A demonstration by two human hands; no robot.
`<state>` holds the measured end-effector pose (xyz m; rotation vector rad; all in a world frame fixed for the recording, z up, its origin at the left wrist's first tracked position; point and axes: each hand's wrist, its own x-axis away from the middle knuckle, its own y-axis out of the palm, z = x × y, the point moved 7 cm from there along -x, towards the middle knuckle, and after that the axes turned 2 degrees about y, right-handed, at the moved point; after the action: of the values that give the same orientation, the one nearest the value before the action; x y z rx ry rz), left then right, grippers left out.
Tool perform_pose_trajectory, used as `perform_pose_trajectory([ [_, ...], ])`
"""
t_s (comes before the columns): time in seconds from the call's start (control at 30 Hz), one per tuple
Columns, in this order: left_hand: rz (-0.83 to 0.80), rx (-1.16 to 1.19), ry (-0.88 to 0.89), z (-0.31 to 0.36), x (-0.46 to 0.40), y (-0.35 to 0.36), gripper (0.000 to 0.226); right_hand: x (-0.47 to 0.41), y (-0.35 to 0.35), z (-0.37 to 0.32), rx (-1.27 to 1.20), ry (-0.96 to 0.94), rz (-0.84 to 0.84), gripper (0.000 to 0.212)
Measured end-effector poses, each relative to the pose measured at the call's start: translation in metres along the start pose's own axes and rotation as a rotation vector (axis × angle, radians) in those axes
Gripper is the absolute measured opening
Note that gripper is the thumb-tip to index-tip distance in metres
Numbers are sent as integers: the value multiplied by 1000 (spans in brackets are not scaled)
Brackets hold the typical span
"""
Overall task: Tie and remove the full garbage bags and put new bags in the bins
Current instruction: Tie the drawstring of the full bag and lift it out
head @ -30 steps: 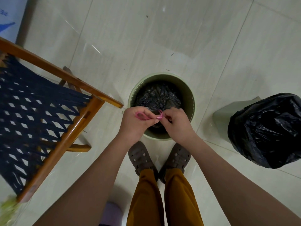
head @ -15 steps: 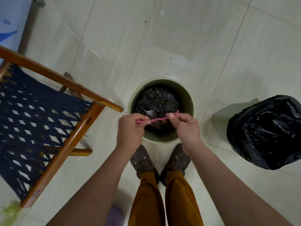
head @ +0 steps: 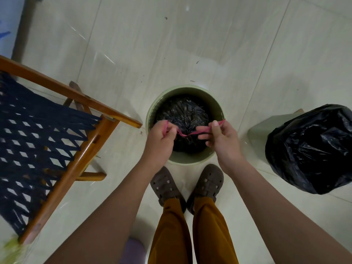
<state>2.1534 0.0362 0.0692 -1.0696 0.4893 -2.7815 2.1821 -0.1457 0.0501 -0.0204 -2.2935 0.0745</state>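
A round green bin (head: 217, 109) stands on the floor in front of my feet with a gathered black garbage bag (head: 182, 113) inside it. Pink drawstrings (head: 187, 133) run from the bag's neck out to both sides. My left hand (head: 159, 139) grips the left string end in a fist. My right hand (head: 222, 139) pinches the right string end between thumb and fingers. Both hands hover over the bin's near half. A second green bin (head: 261, 128) at the right holds a full black bag (head: 312, 147) that bulges above its rim.
A wooden chair (head: 80, 151) with a dark blue woven seat stands at the left, its corner close to the round bin. Pale floor tiles (head: 171, 44) stretch beyond the bins. My brown shoes (head: 167, 185) stand just behind the round bin.
My hands have pulled apart sideways, drawing the pink strings out from a small bunch into a taut line over the bag. The view has tilted slightly.
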Motion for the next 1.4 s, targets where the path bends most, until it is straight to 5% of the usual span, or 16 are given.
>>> perform_pose_trajectory([
  [0.1, -93, 204, -51, 7, -9, 17, 25, -4, 2, -5, -6, -24, -12, 18],
  [0.3, 6, 62, -102, -2, -22, 18, 29, -13, -29, 18, -127, 103, 204, 16],
  [0.4, -34, 136, -108, -3, -15, 24, 8, -1, -26, 9, 11, -10, 128, 18],
  [0.6, -106, -20, 15, 4, -11, 32, 39, 16, -10, -29, 153, -178, -99, 18],
  [0.8, -61, -200, 279, 24, -17, 39, 8, 3, 14, -48, 319, -261, -209, 15],
  [0.9, -38, -130, 219, 17, -18, 35, 12, -6, 15, -46, 327, -247, -258, 28],
  [1.0, -50, -54, 156, 12, -18, 32, 26, -7, 21, -40, 715, -352, -327, 45],
  [1.2, -80, 43, 72, 7, -17, 29, 23, -11, 27, -40, 917, -517, -319, 13],
  [1.4, 27, 254, -113, -5, -20, 22, 19, 3, 1, -18, 679, -266, -62, 3],
])
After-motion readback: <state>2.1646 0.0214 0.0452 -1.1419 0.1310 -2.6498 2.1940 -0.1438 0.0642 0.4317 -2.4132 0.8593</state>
